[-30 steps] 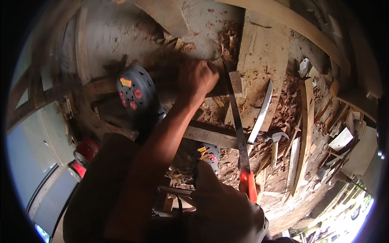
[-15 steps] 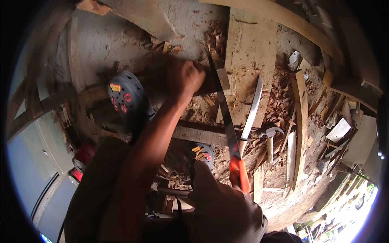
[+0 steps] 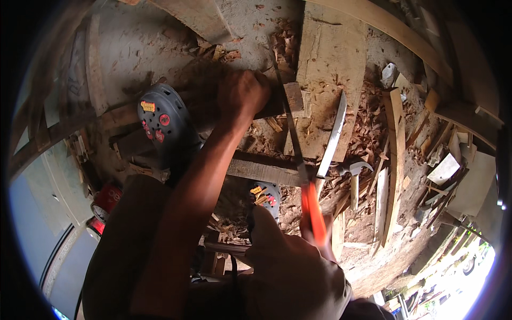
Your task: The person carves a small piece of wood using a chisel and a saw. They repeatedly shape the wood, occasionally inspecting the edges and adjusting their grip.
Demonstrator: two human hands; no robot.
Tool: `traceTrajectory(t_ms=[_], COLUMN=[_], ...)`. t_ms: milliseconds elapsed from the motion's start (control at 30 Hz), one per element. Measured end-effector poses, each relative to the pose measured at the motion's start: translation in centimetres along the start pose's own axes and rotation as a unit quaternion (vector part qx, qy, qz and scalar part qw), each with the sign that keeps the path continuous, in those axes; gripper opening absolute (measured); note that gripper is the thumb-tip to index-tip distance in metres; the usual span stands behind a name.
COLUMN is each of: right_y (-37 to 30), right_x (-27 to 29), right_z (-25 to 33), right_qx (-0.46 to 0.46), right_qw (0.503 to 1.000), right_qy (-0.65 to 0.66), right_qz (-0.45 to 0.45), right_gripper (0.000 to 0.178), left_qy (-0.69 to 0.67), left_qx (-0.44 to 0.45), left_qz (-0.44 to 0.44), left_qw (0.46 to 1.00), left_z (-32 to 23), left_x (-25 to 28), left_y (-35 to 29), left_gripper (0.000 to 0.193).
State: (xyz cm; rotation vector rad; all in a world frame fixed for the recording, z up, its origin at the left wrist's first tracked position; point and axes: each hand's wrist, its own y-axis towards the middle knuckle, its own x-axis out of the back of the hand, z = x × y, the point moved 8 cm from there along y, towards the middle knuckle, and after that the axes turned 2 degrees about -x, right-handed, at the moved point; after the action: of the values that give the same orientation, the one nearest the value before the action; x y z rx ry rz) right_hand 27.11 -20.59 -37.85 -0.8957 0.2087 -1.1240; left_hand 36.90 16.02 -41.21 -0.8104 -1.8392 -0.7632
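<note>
My left hand point(image 3: 244, 92) is closed around a dark length of wood point(image 3: 292, 98), pressing near its right end. One foot in a dark clog point(image 3: 166, 118) rests on the same piece further left. In my right hand point(image 3: 324, 234) is the orange handle of a handsaw point(image 3: 316, 213), the fingers partly hidden behind it. Its long thin blade runs away from me and crosses the wood just right of my left hand. Beneath the work lies another squared timber point(image 3: 261, 172).
A machete point(image 3: 333, 133) and a claw hammer point(image 3: 355, 181) lie right of the saw. A wide board point(image 3: 330, 58) stretches behind them among wood chips. Long offcuts point(image 3: 394, 160) lie further right. My other clog point(image 3: 265, 198) is near the middle, red cans point(image 3: 106, 200) at left.
The saw and my right hand have slid forward, away from me, along the cut. My left hand stays on the wood, and the view has shifted slightly.
</note>
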Motion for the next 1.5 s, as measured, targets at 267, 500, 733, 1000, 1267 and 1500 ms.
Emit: traceTrajectory(t_ms=[267,500,733,1000,1267,1500], right_y=[-0.7,0.8,2.4,3.6,-3.0,6.4], right_x=[-1.4,-0.1,-2.0,-3.4,1.6,-7.1], right_z=[-0.9,2.9,5.2,6.4,0.0,9.2], right_qx=[0.077,0.081,0.123,0.202,0.222,0.238], right_qw=[0.974,0.994,0.974,0.974,0.955,0.953], right_qy=[0.115,-0.067,0.173,-0.065,-0.167,-0.145], right_qz=[0.181,0.009,0.078,0.082,0.102,0.115], right_gripper=[0.035,0.028,0.026,0.036,0.007,0.022], left_qy=[0.022,0.011,0.024,-0.016,0.052,-0.009], left_qx=[-0.038,0.087,0.008,0.11,0.014,0.089], left_qz=[0.058,0.002,0.081,0.106,0.179,0.12], left_qw=[0.997,0.996,0.996,0.988,0.982,0.989], left_z=[0.1,1.3,1.1,2.2,1.5,1.6], left_x=[-0.1,1.9,0.1,0.2,-2.4,-0.4], left_y=[1.1,-0.5,0.0,-0.3,0.6,0.5], left_gripper=[0.035,0.036,0.034,0.037,0.04,0.035])
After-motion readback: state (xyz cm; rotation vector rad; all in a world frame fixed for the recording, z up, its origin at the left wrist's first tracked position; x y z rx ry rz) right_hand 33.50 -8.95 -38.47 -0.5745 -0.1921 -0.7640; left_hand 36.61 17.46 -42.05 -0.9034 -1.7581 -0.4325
